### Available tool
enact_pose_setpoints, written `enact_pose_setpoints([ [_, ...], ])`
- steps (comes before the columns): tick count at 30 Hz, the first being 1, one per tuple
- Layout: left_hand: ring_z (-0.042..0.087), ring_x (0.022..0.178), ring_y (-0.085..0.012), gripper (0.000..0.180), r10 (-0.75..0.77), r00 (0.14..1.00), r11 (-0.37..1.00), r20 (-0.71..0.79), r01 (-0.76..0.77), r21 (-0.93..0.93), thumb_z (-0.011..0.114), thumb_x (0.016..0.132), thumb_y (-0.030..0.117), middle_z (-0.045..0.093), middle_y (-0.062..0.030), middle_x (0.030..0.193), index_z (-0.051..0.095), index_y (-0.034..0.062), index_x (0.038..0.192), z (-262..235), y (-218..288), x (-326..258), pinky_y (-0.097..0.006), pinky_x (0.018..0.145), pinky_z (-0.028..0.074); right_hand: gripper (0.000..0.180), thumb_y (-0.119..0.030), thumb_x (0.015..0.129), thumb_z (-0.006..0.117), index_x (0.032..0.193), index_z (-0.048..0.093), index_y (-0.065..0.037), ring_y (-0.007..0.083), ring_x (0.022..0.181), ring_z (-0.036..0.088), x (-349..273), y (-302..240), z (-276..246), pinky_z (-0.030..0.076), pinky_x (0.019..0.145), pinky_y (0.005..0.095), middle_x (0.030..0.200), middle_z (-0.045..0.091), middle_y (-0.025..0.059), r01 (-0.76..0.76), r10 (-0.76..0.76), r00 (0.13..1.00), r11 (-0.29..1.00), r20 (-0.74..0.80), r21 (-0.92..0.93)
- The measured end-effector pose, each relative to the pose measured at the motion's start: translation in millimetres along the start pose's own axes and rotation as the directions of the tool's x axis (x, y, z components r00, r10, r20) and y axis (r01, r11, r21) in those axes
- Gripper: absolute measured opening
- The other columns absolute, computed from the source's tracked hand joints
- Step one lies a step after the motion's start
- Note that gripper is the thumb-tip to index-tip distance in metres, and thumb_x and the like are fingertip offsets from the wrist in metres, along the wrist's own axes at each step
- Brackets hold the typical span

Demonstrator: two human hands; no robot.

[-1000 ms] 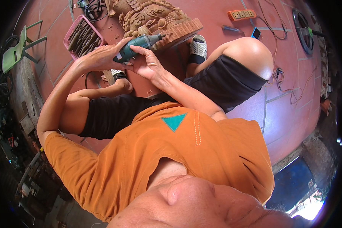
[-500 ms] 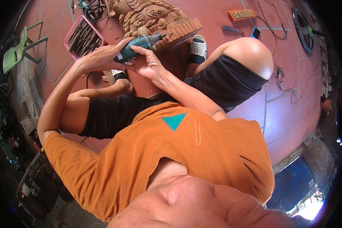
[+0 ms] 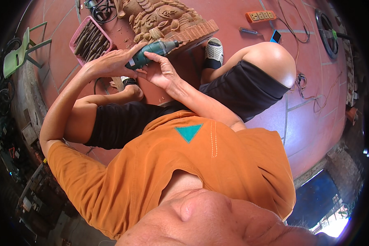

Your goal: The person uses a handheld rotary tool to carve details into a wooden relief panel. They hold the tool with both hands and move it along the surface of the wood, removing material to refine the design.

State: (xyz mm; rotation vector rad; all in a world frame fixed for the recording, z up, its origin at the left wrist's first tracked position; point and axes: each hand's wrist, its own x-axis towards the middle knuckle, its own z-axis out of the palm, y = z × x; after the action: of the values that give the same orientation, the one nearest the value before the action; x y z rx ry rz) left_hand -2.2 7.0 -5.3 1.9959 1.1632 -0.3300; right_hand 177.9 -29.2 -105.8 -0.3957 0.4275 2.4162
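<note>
Gripping the green rotary tool [image 3: 158, 48] with left hand [image 3: 110, 62] and right hand [image 3: 161, 74] closed around it, the person nudges it slightly rightward beside the carved piece [image 3: 168, 22], apparently re-aiming, contact unclear.

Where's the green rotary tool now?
Head view, upper left of centre: the rotary tool is held by the left hand and right hand, just below the carved piece.

Forward's blocked by the carving [image 3: 168, 18], left by the basket [image 3: 73, 46]; passage is offered over floor [image 3: 307, 123] beyond the right knee [image 3: 274, 61]!
</note>
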Motion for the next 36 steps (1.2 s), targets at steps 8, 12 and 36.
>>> enact_pose_setpoints([
  [8,0.065,0.097,-0.0417,0.102,-0.011,1.000,1.000,0.013,0.011,0.000,0.079,0.074,0.026,0.066,-0.0275,0.097,0.017,0.0153,0.154,-5.2,6.1,1.0,-0.047,0.083,0.050,0.039,-0.005,0.083,0.071,0.119,0.056,-0.010,0.0252,0.110,0.061,1.0,-0.7,-0.6,0.046,0.100,0.0566,0.113,0.064,0.0075,0.027,-0.027,1.000,0.999,0.010,-0.030],
  [12,0.065,0.097,-0.0411,0.100,-0.037,0.999,0.999,0.021,0.037,-0.001,0.080,0.075,0.028,0.066,-0.0258,0.098,0.019,0.0141,0.153,-3.3,1.8,2.2,-0.047,0.085,0.049,0.037,-0.004,0.084,0.072,0.117,0.059,-0.010,0.0252,0.108,0.064,1.7,-2.2,0.6,0.046,0.100,0.0484,0.111,0.067,0.0083,-0.004,0.004,1.000,1.000,0.002,-0.024],
  [36,0.065,0.101,-0.0411,0.098,-0.075,0.996,0.997,-0.054,0.075,0.001,0.080,0.077,0.032,0.067,-0.0260,0.101,0.020,0.0125,0.152,-2.3,7.9,-8.3,-0.047,0.087,0.050,0.038,-0.006,0.081,0.075,0.115,0.060,-0.010,0.0230,0.101,0.066,13.7,2.6,0.0,0.054,0.090,0.0523,0.105,0.066,0.0058,0.031,-0.033,0.999,0.991,-0.012,-0.133],
])
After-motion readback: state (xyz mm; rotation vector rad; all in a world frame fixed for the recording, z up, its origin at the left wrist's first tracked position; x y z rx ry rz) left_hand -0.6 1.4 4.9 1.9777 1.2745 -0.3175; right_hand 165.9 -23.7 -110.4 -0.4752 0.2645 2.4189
